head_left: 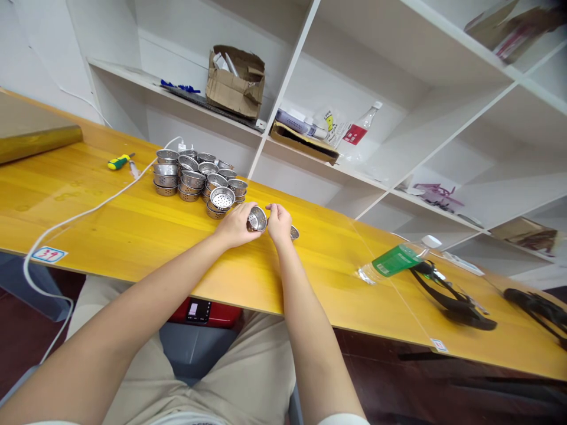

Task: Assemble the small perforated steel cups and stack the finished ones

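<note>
My left hand (235, 228) is closed around a small perforated metal strainer cup (257, 219), tilted so that its hollow inside faces up toward me. Close to its right rim, my right hand (279, 224) has its fingers curled in a pinch. Whatever sits between those fingertips is too small to make out. Partly hidden behind the right wrist, another metal cup (295, 232) rests on the table. Just beyond my left hand stand stacks of the same perforated cups (193, 179), with one cup (222, 199) tilted on top at the near end.
The yellow wooden table (133, 230) holds a screwdriver (119, 162) and a white cable (101, 203) at left. A green-labelled bottle (396, 260) and a black strap-like item (452, 301) lie at right. White shelves behind hold a torn cardboard box (234, 88).
</note>
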Available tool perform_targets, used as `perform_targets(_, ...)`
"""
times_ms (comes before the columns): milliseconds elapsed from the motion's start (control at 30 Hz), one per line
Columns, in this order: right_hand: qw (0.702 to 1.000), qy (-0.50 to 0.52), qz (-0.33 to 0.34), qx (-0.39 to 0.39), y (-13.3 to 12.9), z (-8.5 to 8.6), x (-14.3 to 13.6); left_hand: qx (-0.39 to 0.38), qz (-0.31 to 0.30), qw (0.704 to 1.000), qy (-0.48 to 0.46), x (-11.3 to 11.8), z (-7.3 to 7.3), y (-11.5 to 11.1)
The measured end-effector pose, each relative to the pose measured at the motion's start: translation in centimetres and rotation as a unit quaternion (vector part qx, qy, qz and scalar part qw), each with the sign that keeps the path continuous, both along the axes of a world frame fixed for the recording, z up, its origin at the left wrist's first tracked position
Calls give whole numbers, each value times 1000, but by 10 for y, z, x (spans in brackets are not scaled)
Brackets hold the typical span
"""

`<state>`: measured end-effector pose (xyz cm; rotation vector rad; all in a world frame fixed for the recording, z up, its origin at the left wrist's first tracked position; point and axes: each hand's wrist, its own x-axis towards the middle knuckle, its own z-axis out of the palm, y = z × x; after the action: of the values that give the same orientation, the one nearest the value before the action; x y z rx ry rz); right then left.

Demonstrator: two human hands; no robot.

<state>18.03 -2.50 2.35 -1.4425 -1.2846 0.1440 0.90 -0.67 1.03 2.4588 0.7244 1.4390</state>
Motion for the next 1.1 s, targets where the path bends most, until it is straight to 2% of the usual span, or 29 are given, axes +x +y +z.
perform_targets(167,1000,7,-19,-4,-1,2,-3,-4,0,1000,2,0,0,0)
perform_targets(433,999,30,19,-11,0,-3,-2,-37,12,998,-49,2,0,2)
perform_targets(667,999,33,0,-23,-2,-2,-3,-25,15,997,-73,3,2,2)
perform_targets(900,998,-8,-44,-35,-7,4,-5,-91,33,992,-85,1,8,-1)
perform_targets(1000,995,-33,-71,-59,-9,9,-6,-76,32,994,-65,-1,9,-2)
perform_targets(1100,981,-96,-102,-137,-10,11,-5,-45,3,999,3,-4,10,-5)
